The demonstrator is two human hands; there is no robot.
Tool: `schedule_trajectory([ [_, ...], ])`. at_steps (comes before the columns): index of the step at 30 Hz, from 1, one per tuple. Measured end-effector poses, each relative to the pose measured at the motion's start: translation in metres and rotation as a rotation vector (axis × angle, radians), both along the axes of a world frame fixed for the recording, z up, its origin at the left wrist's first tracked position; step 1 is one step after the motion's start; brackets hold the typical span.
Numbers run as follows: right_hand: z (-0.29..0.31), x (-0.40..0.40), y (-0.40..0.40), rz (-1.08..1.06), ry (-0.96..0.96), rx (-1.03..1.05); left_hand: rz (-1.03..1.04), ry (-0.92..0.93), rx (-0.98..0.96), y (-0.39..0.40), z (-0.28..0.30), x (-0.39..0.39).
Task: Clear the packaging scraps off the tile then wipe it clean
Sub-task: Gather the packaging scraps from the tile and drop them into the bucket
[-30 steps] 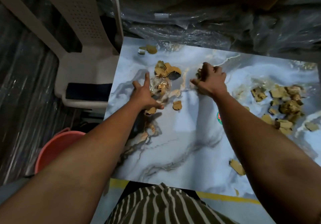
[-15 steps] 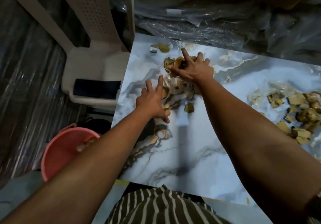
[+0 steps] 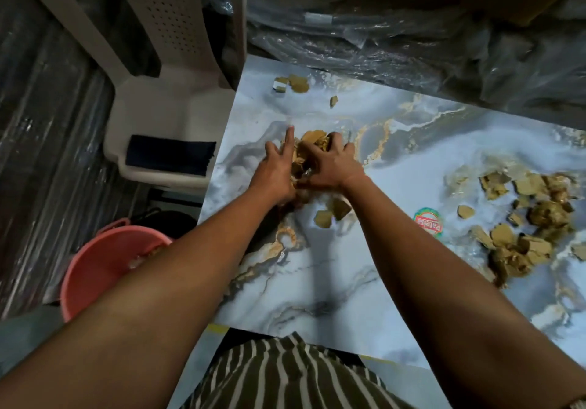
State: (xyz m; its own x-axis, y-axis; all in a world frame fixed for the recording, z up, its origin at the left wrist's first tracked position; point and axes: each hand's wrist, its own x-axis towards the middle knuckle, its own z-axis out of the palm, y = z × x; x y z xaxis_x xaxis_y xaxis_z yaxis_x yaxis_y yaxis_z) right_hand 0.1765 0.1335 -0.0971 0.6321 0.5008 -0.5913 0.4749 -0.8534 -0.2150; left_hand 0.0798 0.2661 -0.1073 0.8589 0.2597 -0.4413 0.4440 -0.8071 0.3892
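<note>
Both hands have closed in since half a second ago: then they were apart, now they meet over the far-left heap of scraps. My left hand lies with fingers straight against the heap's left side, and my right hand curls over its top, pressing the pieces together. I judge I'm still in the clearing step, bunching this pile to lift it. Next I need a firm two-handed scoop and a carry left to the pink bucket on the floor, without shedding bits. Two loose pieces lie just near of my hands, and a bigger heap waits at the right. The marbled tile is glossy, with a sticker. A white plastic chair stands to the left and plastic sheeting lies beyond.
</note>
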Motion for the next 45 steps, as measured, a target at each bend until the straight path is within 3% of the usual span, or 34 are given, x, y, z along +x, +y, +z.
schedule_trajectory([
  [7, -0.009, -0.037, -0.018, -0.248, 0.137, 0.394, 0.105, -0.091, -0.250, -0.023, -0.007, -0.005],
  [17, 0.006, -0.057, -0.042, -0.390, 0.047, 0.707, 0.262, -0.359, -0.277, -0.052, 0.003, -0.027],
  [23, 0.026, -0.070, -0.045, -0.351, -0.024, 0.823, 0.282, -0.557, -0.295, -0.059, 0.023, -0.045],
  [30, 0.039, -0.104, -0.026, -0.254, 0.001, 0.919, 0.373, -0.631, -0.260, -0.049, 0.038, -0.088],
  [39, 0.040, -0.170, 0.059, -0.066, 0.021, 0.938, 0.544, -0.770, -0.206, 0.017, 0.040, -0.167],
  [45, 0.029, -0.243, 0.131, -0.004, 0.122, 0.966, 0.649, -0.767, -0.222, 0.080, 0.030, -0.251],
])
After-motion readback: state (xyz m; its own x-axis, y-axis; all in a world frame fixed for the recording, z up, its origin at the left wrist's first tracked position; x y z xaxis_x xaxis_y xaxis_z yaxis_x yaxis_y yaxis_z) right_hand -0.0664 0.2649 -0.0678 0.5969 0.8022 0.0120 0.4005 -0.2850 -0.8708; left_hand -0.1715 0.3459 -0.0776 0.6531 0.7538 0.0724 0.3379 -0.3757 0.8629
